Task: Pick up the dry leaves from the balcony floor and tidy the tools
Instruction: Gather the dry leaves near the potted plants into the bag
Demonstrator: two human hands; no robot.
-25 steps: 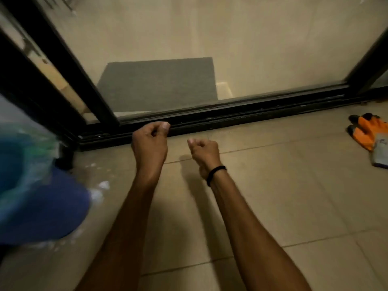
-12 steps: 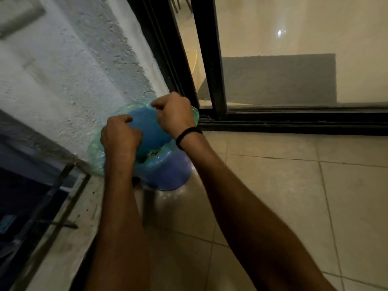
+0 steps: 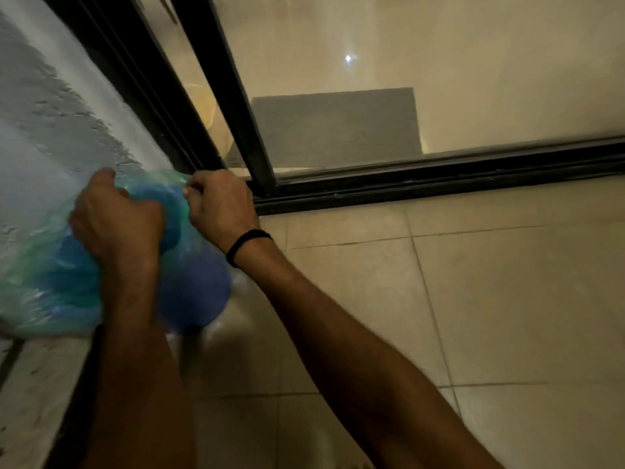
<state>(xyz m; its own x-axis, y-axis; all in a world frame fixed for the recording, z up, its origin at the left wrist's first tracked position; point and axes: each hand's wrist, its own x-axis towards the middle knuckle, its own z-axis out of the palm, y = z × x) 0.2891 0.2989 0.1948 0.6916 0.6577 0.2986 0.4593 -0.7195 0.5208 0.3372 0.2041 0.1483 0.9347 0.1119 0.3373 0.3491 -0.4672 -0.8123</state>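
both hands grip the bag: left hand bunches its thin green film, right hand pinches the rim. bag lines a blue bin on the floor beside the wall. film looks light, limp, slippery, likely tearable; best held gathered at the rim.

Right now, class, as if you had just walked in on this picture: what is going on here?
A person is handling a blue bin on the tiled floor, in the corner between the rough wall and the sliding glass door. The left hand grips a bunch of its green plastic bag, and the right hand pinches the bag's edge near the rim. No leaves show in this view.
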